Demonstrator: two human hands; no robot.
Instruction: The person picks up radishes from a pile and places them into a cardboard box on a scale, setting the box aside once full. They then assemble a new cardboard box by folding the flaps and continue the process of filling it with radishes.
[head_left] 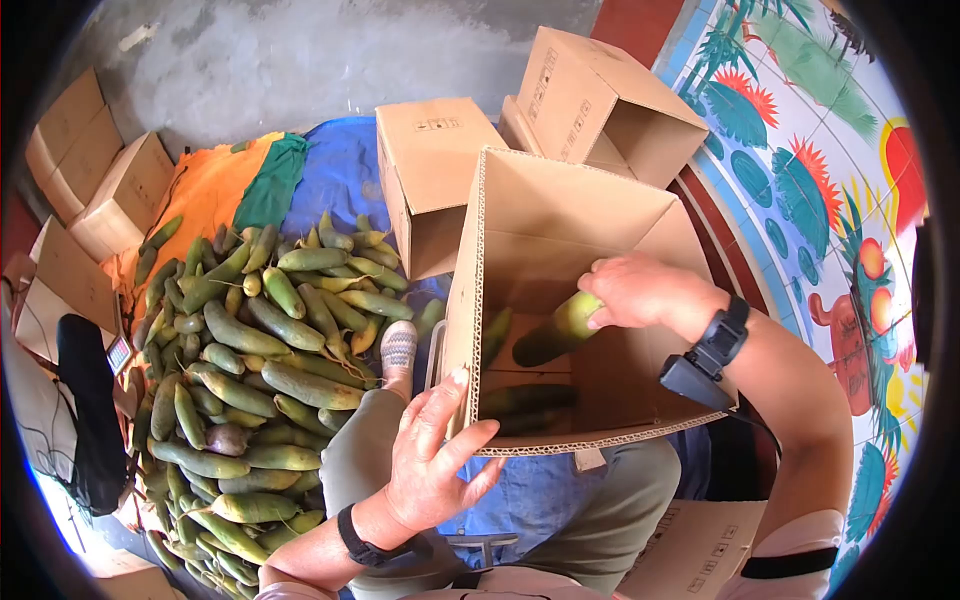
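My right hand (640,292) grips the pale end of a green radish (552,332) inside an open cardboard box (585,205) that stands in front of me, tilted. The radish's dark end points left, above the box bottom. Other green radishes (525,400) lie in the box along its near and left sides, partly in shadow. My left hand (435,455) is at the box's near left corner, fingers spread, with the fingertips at the cardboard edge and nothing held.
A large heap of green radishes (260,400) lies to the left on coloured cloths. More cardboard boxes (440,150) stand behind the open box, with others (125,195) at the far left. A painted tile wall (790,180) runs along the right.
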